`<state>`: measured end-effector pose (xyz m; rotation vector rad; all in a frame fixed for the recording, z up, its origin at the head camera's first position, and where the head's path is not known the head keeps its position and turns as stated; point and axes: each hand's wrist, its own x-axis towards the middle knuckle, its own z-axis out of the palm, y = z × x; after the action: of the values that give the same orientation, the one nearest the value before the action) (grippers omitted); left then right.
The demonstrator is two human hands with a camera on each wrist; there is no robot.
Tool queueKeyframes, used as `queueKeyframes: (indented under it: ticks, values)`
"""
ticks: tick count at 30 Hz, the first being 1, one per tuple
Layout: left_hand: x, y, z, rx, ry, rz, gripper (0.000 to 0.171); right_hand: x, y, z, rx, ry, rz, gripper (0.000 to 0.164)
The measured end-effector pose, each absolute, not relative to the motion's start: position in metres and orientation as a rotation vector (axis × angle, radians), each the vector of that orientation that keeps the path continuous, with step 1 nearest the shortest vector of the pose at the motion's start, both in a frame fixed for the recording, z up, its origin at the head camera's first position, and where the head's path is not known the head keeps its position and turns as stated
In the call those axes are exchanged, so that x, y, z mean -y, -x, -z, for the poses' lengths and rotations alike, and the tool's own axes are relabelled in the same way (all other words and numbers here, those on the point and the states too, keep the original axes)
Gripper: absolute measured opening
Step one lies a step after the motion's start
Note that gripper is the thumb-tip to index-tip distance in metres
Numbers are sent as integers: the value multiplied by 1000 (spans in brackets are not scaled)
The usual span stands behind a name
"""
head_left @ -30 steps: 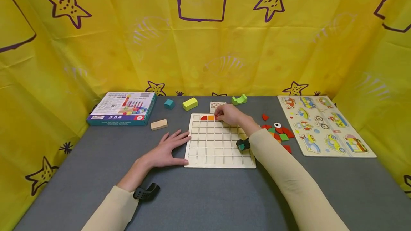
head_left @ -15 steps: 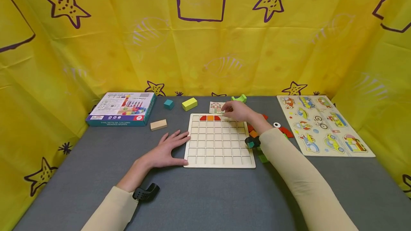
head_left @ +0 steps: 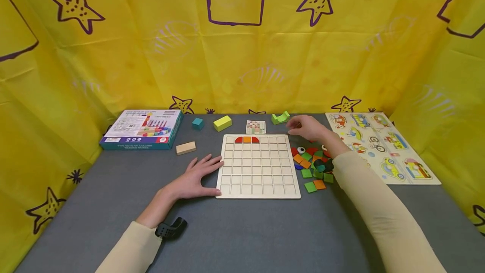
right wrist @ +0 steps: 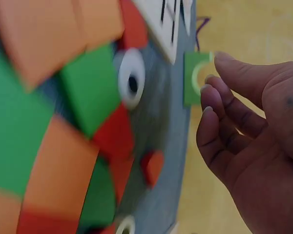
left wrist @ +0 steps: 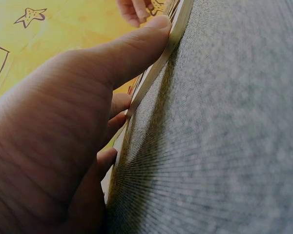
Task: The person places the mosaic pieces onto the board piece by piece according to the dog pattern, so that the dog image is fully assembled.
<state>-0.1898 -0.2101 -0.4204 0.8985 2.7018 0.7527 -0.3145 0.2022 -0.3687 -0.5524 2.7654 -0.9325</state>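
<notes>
A pale wooden grid board [head_left: 257,159] lies on the grey table. In its top row sit a red rounded piece [head_left: 238,140], an orange square [head_left: 247,140] and a second red rounded piece [head_left: 255,140]. My left hand [head_left: 193,180] rests against the board's left edge, fingers spread and thumb near the lower corner. Above the loose pieces, beyond the board's upper right corner, hovers my right hand [head_left: 308,129]. In the right wrist view that hand's fingers [right wrist: 219,126] bend loosely with nothing between them. Several green, orange and red pieces [head_left: 317,172] lie right of the board, partly behind the right wrist.
Behind the board lies a small pattern card [head_left: 256,127], with a green curved block [head_left: 281,118] to its right. A yellow block [head_left: 222,123], teal cube [head_left: 198,124] and plain wooden block [head_left: 186,148] are left. A flat box [head_left: 142,129] and picture puzzle [head_left: 394,155] flank them.
The right hand has let go of the second red rounded piece in the top row and moved right, off the board, uncovering the card. My left hand stays at the board's edge.
</notes>
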Motion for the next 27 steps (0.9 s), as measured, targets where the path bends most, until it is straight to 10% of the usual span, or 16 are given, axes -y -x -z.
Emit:
queueKeyframes:
  ticks: [27]
  values:
    - [211,190,421,-2695,-909,-753,92,-269,310,387,-2723,511,815,40]
